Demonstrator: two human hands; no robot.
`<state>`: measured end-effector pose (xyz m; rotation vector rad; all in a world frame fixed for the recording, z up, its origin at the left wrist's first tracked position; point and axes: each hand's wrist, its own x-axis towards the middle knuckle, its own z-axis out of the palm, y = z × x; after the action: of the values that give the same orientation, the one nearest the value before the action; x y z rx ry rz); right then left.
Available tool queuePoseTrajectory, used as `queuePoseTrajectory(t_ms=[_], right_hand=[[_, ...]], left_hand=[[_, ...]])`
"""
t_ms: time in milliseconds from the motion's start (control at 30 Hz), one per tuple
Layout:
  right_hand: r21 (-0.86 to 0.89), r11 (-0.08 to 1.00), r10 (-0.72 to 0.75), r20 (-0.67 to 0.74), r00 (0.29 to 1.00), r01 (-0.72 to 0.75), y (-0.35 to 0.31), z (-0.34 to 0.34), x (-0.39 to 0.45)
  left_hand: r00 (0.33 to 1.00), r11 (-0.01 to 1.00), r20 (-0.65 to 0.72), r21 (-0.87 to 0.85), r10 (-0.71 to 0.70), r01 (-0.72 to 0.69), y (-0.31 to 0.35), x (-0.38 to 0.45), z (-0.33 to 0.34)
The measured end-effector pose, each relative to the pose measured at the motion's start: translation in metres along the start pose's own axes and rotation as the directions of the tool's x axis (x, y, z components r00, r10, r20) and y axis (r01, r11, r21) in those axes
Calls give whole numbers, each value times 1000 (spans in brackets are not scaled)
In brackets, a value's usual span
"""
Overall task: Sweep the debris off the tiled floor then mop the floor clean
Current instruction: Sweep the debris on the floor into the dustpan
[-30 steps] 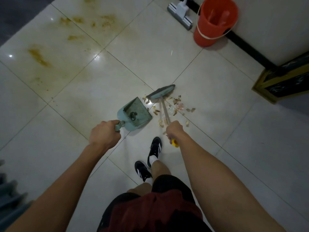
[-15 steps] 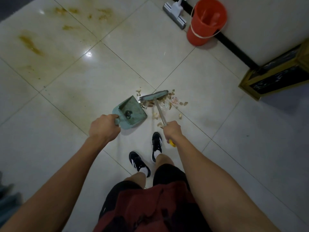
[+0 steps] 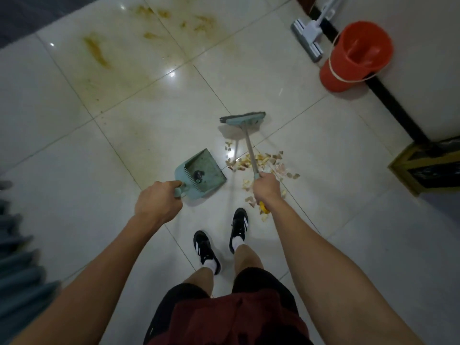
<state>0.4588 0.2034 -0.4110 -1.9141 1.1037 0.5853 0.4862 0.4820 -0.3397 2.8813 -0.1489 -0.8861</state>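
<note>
1. Standing on the tiled floor (image 3: 273, 78), a person is seen from above, with both bare arms stretched forward and down.
2. A pale green dustpan (image 3: 202, 174) is gripped by its short handle in the left hand (image 3: 158, 201), whose fingers are curled round it.
3. The dustpan is set low at the floor, its open mouth turned away from the person; a small dark lump is seen inside it, near the toothed back edge.
4. A broom (image 3: 242, 119) is gripped by its thin handle in the right hand (image 3: 267, 189), fingers wrapped round the shaft; a yellow end of the handle is seen just below the wrist.
5. The broom head is held beyond the debris (image 3: 258, 161), apart from it, with the handle slanting back over the pile.
6. The debris, pale and brownish scraps, is scattered just to the right of the dustpan, around and beneath the right hand, with a few bits close to the black shoes (image 3: 239, 229).
7. Yellow-brown stains (image 3: 97, 52) are smeared over the tiles at the far left, well apart from the dustpan.
8. A red bucket (image 3: 356, 56) is stood against the wall at the upper right, and a mop head (image 3: 307, 39) is laid on the floor just beside it.
9. A dark box with a gold frame (image 3: 428, 168) is seen at the right edge.
</note>
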Motion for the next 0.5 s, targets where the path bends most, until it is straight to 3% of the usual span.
queuePoseTrajectory(t_ms=[300, 500], right_hand=[[-219, 968, -93, 127, 988, 119, -61, -22, 89], [-419, 898, -48, 206, 977, 132, -78, -24, 110]], left_hand=[[990, 990, 8, -15, -141, 141, 32, 11, 4], [983, 982, -13, -42, -185, 184, 38, 9, 16]])
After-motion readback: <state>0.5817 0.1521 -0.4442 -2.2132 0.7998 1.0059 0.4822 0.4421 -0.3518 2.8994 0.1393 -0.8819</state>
